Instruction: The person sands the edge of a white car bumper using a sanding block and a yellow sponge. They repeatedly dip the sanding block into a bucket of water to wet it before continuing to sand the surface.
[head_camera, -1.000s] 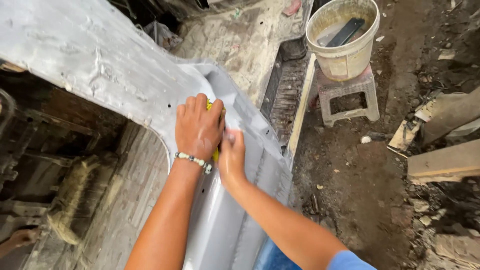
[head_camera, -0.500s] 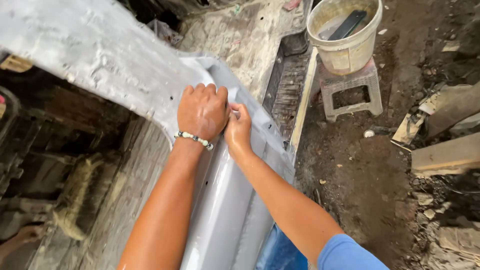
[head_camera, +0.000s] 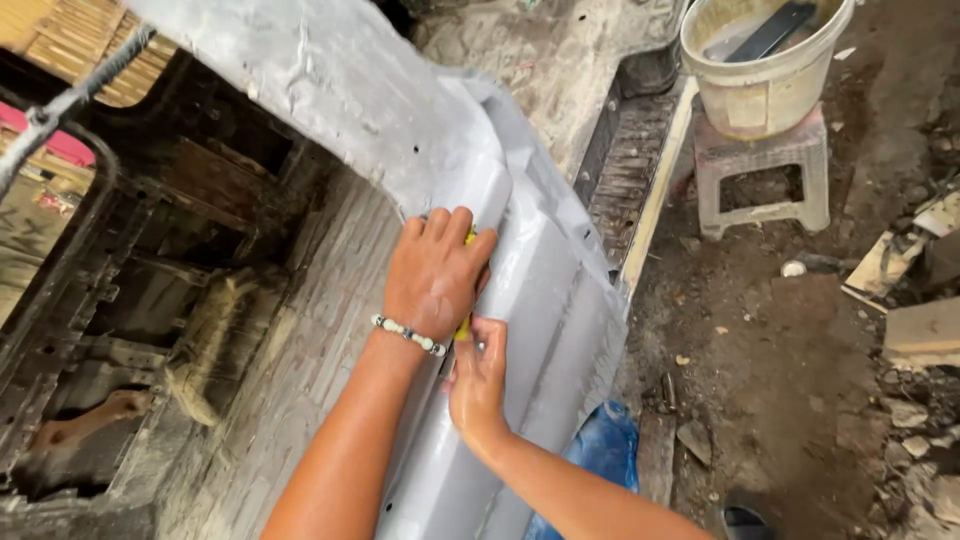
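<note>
A grey primed vehicle body panel (head_camera: 560, 300) runs from the top left down to the bottom centre. My left hand (head_camera: 435, 280), with a bead bracelet at the wrist, presses palm-down on a yellow sanding pad (head_camera: 463, 328) against the panel's curved edge. Only slivers of the pad show under the fingers. My right hand (head_camera: 478, 380) sits just below the left hand, fingers pinching the pad's lower end. Both forearms come in from the bottom of the view.
A stripped, rusty vehicle interior (head_camera: 200, 300) lies left of the panel. On the dirt ground at the right are a white bucket (head_camera: 760, 80) on a small plastic stool (head_camera: 760, 170), wood scraps (head_camera: 920, 330) and a blue bag (head_camera: 605, 450).
My right hand has moved from beside the left hand to below it. Both hands have slid slightly along the panel, and the view has shifted closer.
</note>
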